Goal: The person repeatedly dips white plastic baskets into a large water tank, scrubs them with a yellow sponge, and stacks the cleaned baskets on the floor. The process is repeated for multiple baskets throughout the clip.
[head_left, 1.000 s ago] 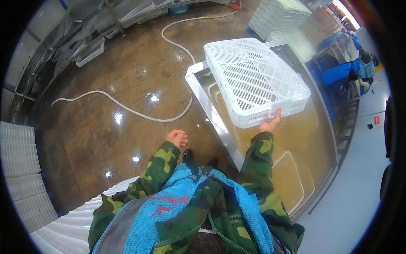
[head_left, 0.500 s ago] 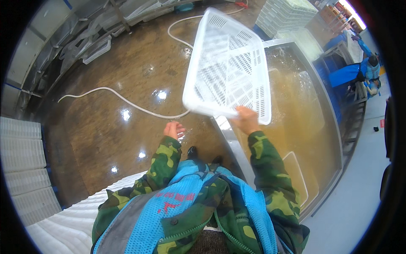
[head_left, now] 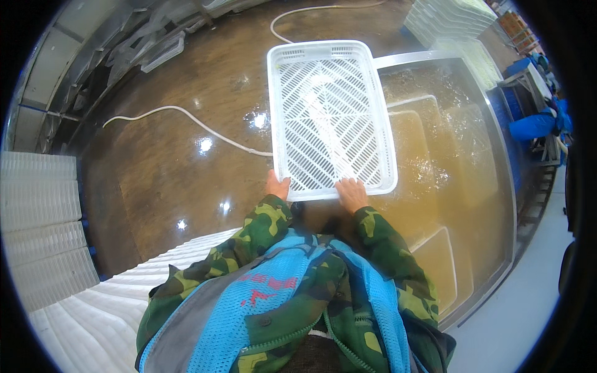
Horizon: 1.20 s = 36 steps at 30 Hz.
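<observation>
A white slotted plastic tray (head_left: 326, 115) is held out in front of me, its inside facing up and its far edge over the tank's corner. My left hand (head_left: 278, 185) is closed on the tray's near left corner. With the fingers over the near rim, right of its middle, my right hand (head_left: 352, 194) grips it too. Beneath the tray's right side lies a metal-rimmed tank (head_left: 429, 56) of murky yellowish water. Several submerged trays (head_left: 435, 261) show faintly in that water.
Stacks of white trays (head_left: 43, 230) stand at the left, and another stack (head_left: 451, 22) at the far right. More stacked white trays (head_left: 99, 317) lie close on my left. A pale hose (head_left: 180, 112) crosses the wet brown floor (head_left: 161, 168). A person in blue (head_left: 535, 124) is beyond the tank.
The tray has swung from a tilted position in my right hand to a flatter, straighter one. My left hand, free before, has taken hold of its near left corner.
</observation>
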{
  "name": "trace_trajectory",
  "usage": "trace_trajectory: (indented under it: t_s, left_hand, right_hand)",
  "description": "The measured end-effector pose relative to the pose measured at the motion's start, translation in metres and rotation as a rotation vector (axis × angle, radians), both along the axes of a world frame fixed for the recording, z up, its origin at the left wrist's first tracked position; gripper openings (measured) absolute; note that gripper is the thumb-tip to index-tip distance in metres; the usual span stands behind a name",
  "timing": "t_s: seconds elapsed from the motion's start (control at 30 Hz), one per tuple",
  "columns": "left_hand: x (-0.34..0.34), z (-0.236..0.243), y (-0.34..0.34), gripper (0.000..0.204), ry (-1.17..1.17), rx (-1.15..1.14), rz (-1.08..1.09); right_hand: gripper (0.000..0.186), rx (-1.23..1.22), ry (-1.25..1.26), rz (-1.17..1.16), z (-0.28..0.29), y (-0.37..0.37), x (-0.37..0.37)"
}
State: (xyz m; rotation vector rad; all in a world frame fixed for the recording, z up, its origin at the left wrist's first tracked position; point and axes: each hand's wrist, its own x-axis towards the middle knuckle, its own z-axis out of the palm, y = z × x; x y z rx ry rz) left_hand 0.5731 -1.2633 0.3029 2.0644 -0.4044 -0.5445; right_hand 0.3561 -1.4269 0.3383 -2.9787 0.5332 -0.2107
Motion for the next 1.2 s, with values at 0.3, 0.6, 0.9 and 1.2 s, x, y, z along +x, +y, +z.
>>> trace_trajectory:
  t_s: [0.3,0.6,0.9,1.2]
  left_hand:
    - [0.022,0.038,-0.016,0.043,0.152,-0.11,-0.081]
    - [0.055,-0.008,-0.065,0.043,0.217,-0.052,-0.419]
    - [0.059,-0.102,-0.287,0.034,0.287,0.043,-0.894]
    - [0.071,-0.173,-0.273,0.03,0.438,0.136,-0.864]
  right_hand:
    - [0.021,0.061,0.008,-0.064,0.007,0.0,-0.008]
    - [0.032,0.227,0.195,-0.213,0.005,0.027,-0.005]
    - [0.029,0.132,0.16,-0.571,-0.049,-0.066,-0.001]
    - [0.024,0.162,0.099,-0.549,-0.06,-0.088,0.004]
